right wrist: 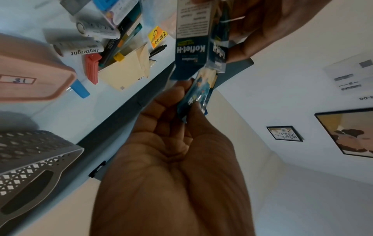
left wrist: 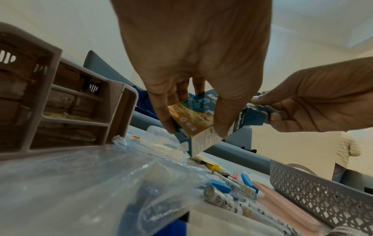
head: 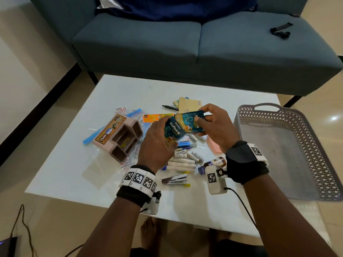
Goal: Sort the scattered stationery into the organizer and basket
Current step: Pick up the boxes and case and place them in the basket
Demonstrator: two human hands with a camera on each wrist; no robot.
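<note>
Above the pile, my left hand [head: 163,130] grips a blue Koflet-H box [head: 174,129] between thumb and fingers. My right hand [head: 204,120] pinches a second blue Koflet-H pack [head: 193,122] that touches the first. In the left wrist view the left hand [left wrist: 193,127] holds the box [left wrist: 193,121] by its lower end. In the right wrist view the right hand [right wrist: 187,102] pinches the pack's end [right wrist: 198,94]. The pink-brown organizer [head: 118,138] lies on its side at the left. The grey lattice basket [head: 315,145] stands at the right with nothing in it.
On the white table [head: 74,173] under my hands lie several batteries [head: 194,156], a stapler [head: 175,179], a small bottle [head: 211,164], a pink case [head: 213,145], a pen [head: 169,107], a beige envelope [head: 189,104] and zip bags [head: 133,114]. A blue sofa [head: 167,43] stands behind.
</note>
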